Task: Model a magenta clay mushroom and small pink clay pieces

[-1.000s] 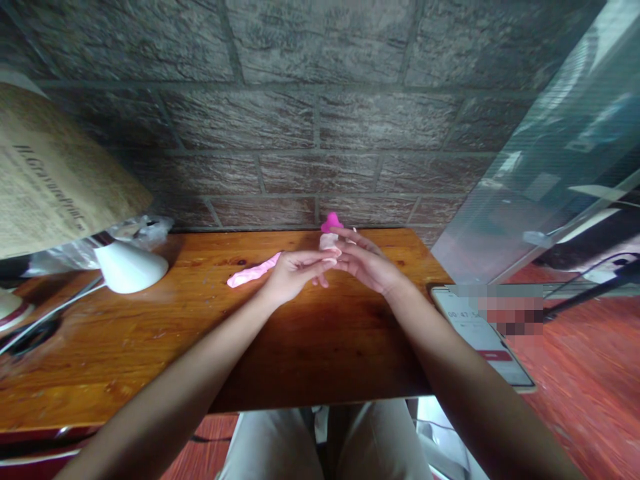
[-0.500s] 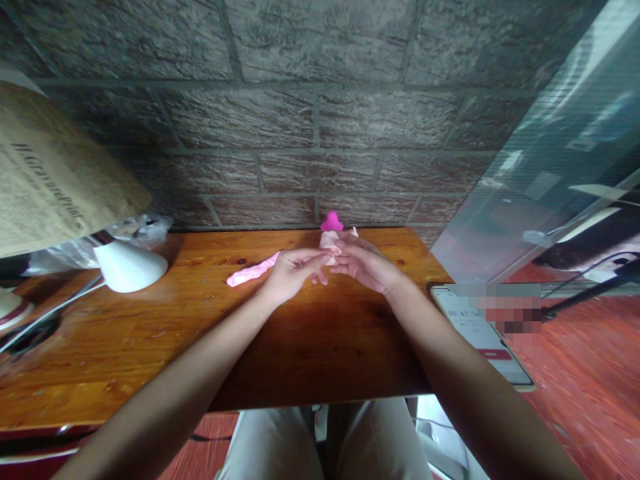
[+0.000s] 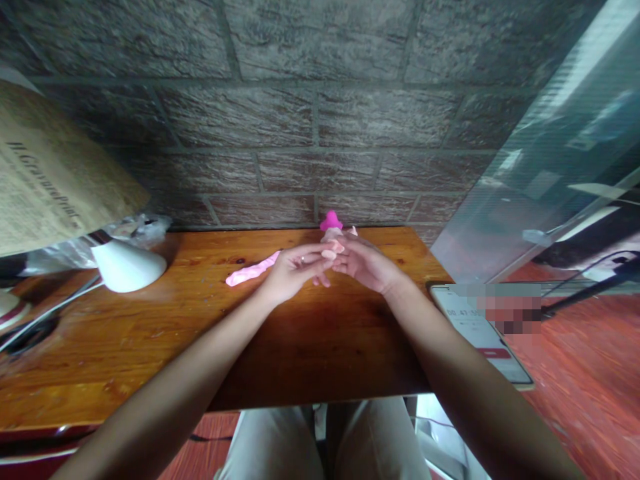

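Observation:
My left hand [image 3: 295, 270] and my right hand [image 3: 367, 265] meet over the middle of the wooden table. Between their fingertips is a small pale pink piece [image 3: 338, 247], soft-looking and partly covered by the fingers; its exact kind is unclear. A bright magenta piece [image 3: 331, 221] with a rounded top shows just beyond the hands, near the wall. Whether it joins the pale piece, I cannot tell. To the left of my left hand lies a long, wrinkled light pink strip [image 3: 253, 269], its right end hidden behind that hand.
A white lamp-like object [image 3: 131, 267] with a cord and a printed brown paper bag [image 3: 55, 173] stand at the left. A phone [image 3: 483, 333] showing a timer lies at the table's right edge, near my right forearm. The brick wall [image 3: 290, 120] borders the back.
My left fingers have shifted slightly at the pale pink piece, with the thumb lower and more apart from the index finger. The light pink strip stays where it was.

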Demonstrator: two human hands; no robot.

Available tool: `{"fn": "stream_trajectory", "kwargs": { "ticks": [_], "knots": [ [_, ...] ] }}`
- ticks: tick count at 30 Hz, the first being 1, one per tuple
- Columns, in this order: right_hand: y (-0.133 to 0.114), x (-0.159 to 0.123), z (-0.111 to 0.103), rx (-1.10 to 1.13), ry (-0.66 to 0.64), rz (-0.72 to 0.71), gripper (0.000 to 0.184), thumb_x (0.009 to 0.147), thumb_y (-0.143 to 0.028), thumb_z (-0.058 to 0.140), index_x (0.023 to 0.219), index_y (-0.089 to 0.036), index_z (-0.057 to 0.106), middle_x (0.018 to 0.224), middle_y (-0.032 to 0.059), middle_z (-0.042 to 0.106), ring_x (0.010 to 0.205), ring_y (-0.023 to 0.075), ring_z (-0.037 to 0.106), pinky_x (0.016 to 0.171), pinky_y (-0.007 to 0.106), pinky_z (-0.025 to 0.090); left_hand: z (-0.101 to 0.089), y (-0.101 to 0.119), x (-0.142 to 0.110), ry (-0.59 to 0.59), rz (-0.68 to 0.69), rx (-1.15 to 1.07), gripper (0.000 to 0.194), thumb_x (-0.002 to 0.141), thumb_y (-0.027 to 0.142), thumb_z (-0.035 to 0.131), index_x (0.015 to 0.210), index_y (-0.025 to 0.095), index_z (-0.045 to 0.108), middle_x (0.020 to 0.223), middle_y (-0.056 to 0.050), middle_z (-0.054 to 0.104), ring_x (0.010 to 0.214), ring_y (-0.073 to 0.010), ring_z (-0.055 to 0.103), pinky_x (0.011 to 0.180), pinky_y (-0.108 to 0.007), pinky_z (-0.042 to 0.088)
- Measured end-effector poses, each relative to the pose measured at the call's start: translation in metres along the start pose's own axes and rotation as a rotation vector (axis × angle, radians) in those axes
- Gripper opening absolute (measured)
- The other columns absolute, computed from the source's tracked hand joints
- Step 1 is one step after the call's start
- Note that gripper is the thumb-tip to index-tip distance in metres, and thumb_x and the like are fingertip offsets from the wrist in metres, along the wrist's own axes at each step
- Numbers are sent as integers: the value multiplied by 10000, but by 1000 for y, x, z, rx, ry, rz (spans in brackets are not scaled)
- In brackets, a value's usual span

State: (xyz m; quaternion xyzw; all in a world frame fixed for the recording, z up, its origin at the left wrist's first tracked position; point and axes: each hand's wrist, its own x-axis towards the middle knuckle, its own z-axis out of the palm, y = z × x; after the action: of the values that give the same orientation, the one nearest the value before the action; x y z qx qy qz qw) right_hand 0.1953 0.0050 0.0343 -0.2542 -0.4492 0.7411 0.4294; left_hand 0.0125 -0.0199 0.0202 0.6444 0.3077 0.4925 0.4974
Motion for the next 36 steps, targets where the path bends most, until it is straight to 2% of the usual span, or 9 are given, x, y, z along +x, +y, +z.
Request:
{"fn": "stream_trajectory", "kwargs": {
  "ticks": [8, 15, 20, 26, 30, 36],
  "knots": [
    [2, 1, 1, 8, -48, 34, 310, 741, -418, 815, 901, -218, 641, 792, -26, 722, 710, 116, 673, 684, 228, 530, 3, 0, -1, -2, 10, -28, 345, 802, 367, 765, 1067, 153, 710, 696, -17, 746, 513, -135, 663, 521, -250, 537],
    [3, 1, 0, 1, -58, 38, 319, 754, -447, 800, 913, -221, 641, 823, -18, 730, 744, 127, 680, 690, 239, 529, 4, 1, -1, 0, 16, -33, 368, 802, 386, 762, 1078, 156, 683, 769, -27, 757, 519, -133, 664, 527, -255, 531],
    [2, 0, 2, -9, -75, 10, 304, 743, -429, 813, 864, -213, 637, 788, -24, 710, 712, 122, 658, 694, 248, 524, 4, 4, -2, -29, 3, -3, 369, 806, 379, 760, 1094, 158, 693, 769, -29, 756, 535, -135, 667, 527, -250, 524],
    [3, 0, 3, -13, -56, -6, 308, 728, -392, 830, 895, -218, 639, 809, -28, 714, 734, 120, 663, 698, 236, 524, 5, -1, -1, 36, 53, 16, 300, 786, 355, 775, 1007, 162, 713, 831, -40, 761, 524, -106, 645, 454, -200, 461],
    [5, 2, 1, -2, -80, -8, 325, 724, -382, 838, 913, -207, 639, 816, -22, 720, 737, 122, 671, 711, 242, 533, 5, -2, -1, 35, 57, 6, 294, 784, 353, 777, 987, 151, 709, 770, -27, 747, 486, -89, 617, 449, -192, 459],
    [6, 2, 1, 15, -43, 12, 346, 694, -349, 865, 920, -208, 645, 798, -32, 720, 703, 102, 667, 679, 210, 529, 6, 1, -1, 26, 63, -30, 262, 786, 342, 776, 963, 162, 706, 740, -6, 732, 469, -83, 606, 439, -187, 454]
  ]
}}
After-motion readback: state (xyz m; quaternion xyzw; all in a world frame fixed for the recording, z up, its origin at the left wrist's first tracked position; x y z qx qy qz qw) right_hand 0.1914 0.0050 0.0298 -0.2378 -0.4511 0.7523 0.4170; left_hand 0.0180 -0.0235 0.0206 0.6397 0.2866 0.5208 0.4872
